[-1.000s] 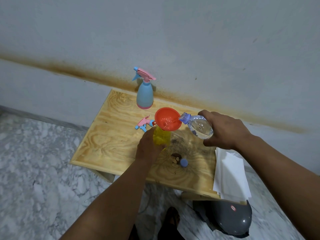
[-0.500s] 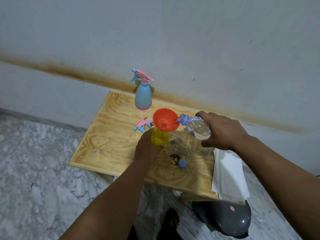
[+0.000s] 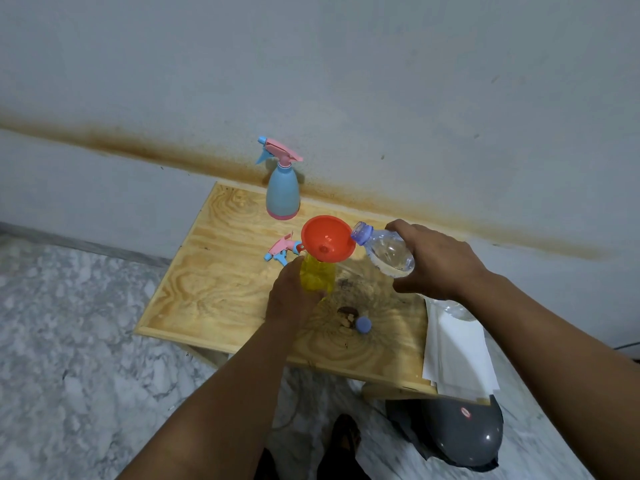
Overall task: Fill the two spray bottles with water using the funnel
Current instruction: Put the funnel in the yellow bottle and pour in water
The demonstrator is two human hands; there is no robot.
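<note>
Left hand (image 3: 292,296) wraps around the lower body of the yellow spray bottle (image 3: 317,277), fingers curled on it, bottle upright near the middle of the tabletop (image 3: 214,282). Orange funnel (image 3: 328,238) sits in the yellow bottle's neck, bowl facing up, slightly tilted toward the camera. Right hand (image 3: 438,261) grips a clear water bottle (image 3: 386,252), fingers curled over its back half, bottle tipped with the open mouth resting at the funnel's right rim; a little water visible low inside the bottle. Cannot tell if water is flowing. Loose pink-and-blue spray head (image 3: 282,251) lies on its side on the tabletop just left of the funnel, touching or nearly touching the funnel's edge. Blue spray bottle (image 3: 282,194) with a pink base and its pink trigger head on stands upright at the back edge of the tabletop, near the wall, apart from the yellow one. Small blue cap (image 3: 362,324) lies toward the front edge, beside a dark knot in the wood, just right of the left wrist. Stack of white paper (image 3: 457,358) lies at the front right corner, overhanging the right edge. Grey round object (image 3: 460,431) sits on the marble floor below that corner.
</note>
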